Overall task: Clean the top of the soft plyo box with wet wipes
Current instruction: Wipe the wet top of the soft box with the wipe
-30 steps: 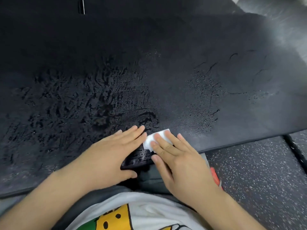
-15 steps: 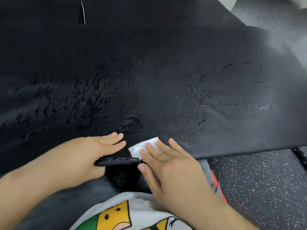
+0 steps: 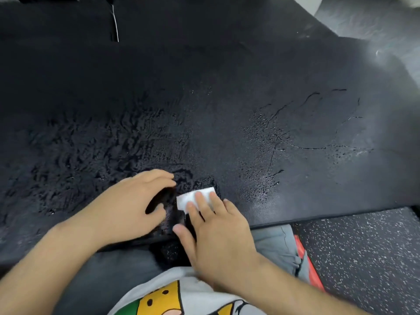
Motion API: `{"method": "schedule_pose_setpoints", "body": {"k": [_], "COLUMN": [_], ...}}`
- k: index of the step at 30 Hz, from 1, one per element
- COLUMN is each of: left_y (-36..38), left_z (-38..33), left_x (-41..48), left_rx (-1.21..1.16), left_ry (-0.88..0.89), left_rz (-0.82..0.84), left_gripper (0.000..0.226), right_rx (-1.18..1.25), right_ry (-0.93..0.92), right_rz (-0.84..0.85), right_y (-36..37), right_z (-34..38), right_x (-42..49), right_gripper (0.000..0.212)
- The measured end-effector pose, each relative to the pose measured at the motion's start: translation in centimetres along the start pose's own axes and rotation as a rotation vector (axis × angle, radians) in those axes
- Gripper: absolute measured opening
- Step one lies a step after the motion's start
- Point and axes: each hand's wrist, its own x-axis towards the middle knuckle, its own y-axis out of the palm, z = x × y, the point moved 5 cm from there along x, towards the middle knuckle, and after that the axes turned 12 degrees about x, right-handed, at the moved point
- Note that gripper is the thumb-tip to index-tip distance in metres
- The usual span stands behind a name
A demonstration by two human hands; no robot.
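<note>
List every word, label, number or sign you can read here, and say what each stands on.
None can be read.
The yellow and green cartoon print on the white T-shirt shows only shapes where visible, no letters.
The white wet wipe is blank.
The black padded top of the plyo box shows wet streaks, no marking.

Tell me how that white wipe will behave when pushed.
Likely floppy: the wet wipe lies flat under the right hand's straight fingers. It should glide easily, since the plyo box top looks beaded wet. Lightly pushed, it may bunch.

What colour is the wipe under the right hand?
White; the wet wipe shows best in the head view.
</note>
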Motion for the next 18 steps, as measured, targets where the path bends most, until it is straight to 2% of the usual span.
{"method": "schedule_pose_setpoints", "body": {"k": [2,6,10,13,15,18], "left_y": [0.0,0.3,1.2,1.8,1.9,1.9], "left_z": [0.8,2.1,3.4,4.1,4.4,4.6], "left_x": [1.6,4.6,5.4,5.5,5.5,5.4], "left_rx": [0.008,0.052,0.024,0.013,-0.014,-0.039], "left_ry": [-0.025,-0.037,-0.106,-0.088,-0.092,-0.082], "left_rz": [-0.013,-0.007,0.124,0.13,0.143,0.148], "left_gripper": [0.06,0.071,0.082,0.08,0.077,0.076], "right_rx": [-0.042,-0.096,-0.18,-0.099,-0.048,-0.037], "right_ry": [0.043,0.166,0.103,0.099,0.099,0.089], "right_rz": [0.023,0.122,0.215,0.137,0.021,-0.014], "right_y": [-0.9,-2.2,-1.3,-1.9,-2.4,-0.7], "right_z": [-0.4,-1.2,0.2,-1.9,-3.1,-1.8], "right_x": [2.5,5.4,2.5,4.8,6.2,5.3], "right_gripper": [0.083,0.078,0.094,0.102,0.093,0.08]}}
